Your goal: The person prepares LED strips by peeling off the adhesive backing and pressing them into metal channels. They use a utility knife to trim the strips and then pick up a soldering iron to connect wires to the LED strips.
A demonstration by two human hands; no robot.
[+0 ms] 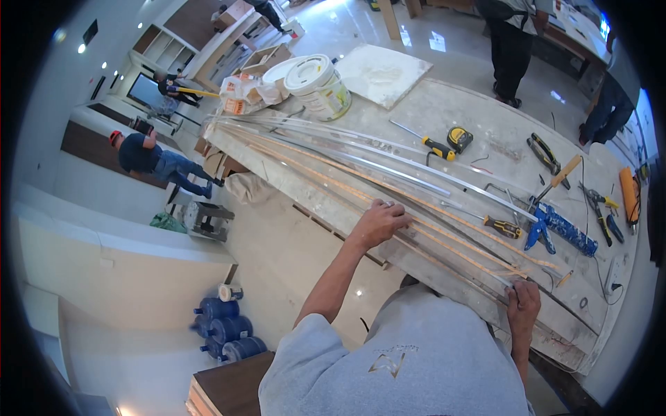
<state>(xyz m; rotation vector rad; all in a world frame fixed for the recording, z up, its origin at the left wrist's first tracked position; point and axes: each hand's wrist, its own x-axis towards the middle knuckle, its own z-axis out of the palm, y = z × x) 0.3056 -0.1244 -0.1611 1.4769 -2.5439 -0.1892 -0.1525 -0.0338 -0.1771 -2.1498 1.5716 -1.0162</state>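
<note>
Long thin strips with an orange face (458, 255), resembling LED light strips in metal channels, lie lengthwise along the near edge of the worktable (510, 118). My left hand (381, 223) has its fingers curled down over one of them around mid-length. Farther right, my right hand (524, 304) is closed at the end of the same strip, thumb and fingers pressed together. Clear plastic and silver profiles (416, 165) run beside the strips. Just beyond them are a yellow-black screwdriver (502, 227) and a blue caulking gun (565, 229).
On the table are a tape measure (459, 139), pliers (544, 154), another screwdriver (438, 148), a power strip (615, 274) and a white bucket (318, 89). Blue water bottles (229, 329) stand on the floor to the left. A person in a red cap (142, 154) and other people are farther off.
</note>
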